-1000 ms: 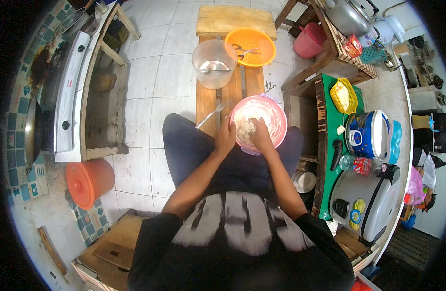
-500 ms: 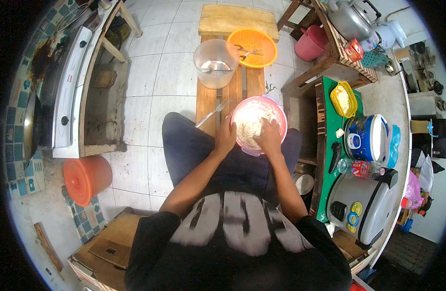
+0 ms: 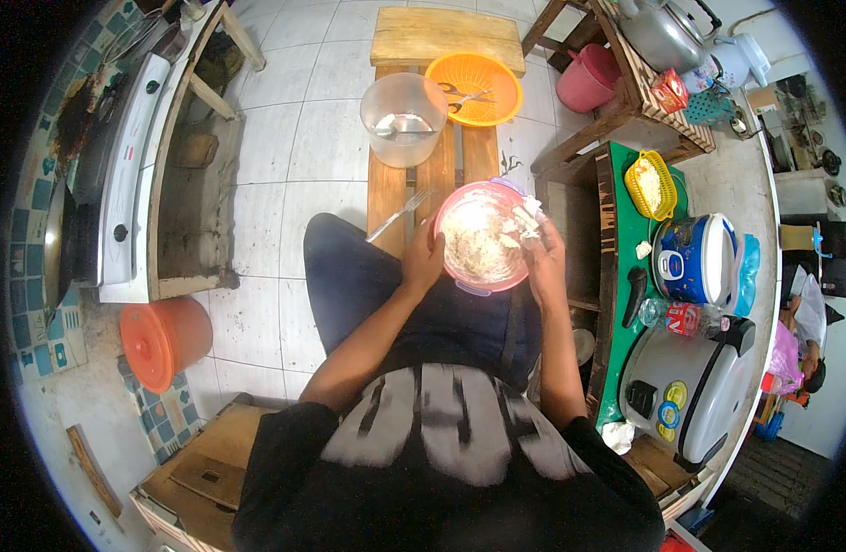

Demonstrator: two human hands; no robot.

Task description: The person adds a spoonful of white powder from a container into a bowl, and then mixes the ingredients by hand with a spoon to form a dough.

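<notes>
A pink bowl [image 3: 444, 260] with purple side clips rests at my lap by the bench's near end. It holds a pale, crumbly mash [image 3: 478, 241]. My left hand [image 3: 425, 256] grips the bowl's left rim, thumb toward the inside. Over the right rim is my right hand [image 3: 545, 260], its fingers curled around pale lumps [image 3: 526, 221] that look like the same mash. Some of its fingers are hidden. Left of the bowl, a fork [image 3: 400, 216] lies on the wooden bench [image 3: 386, 184].
Farther along the bench stand a clear plastic tub [image 3: 404, 120] and an orange basket [image 3: 483, 83] with scissors inside. To the right, a green-topped surface [image 3: 616, 304] bears a yellow basket [image 3: 651, 184] and a rice cooker [image 3: 694, 262]. A stove [image 3: 133, 175] is at left.
My right hand has lifted out of the mash and moved right to the bowl's rim, with pale lumps at its fingers. My left hand keeps its grip on the bowl.
</notes>
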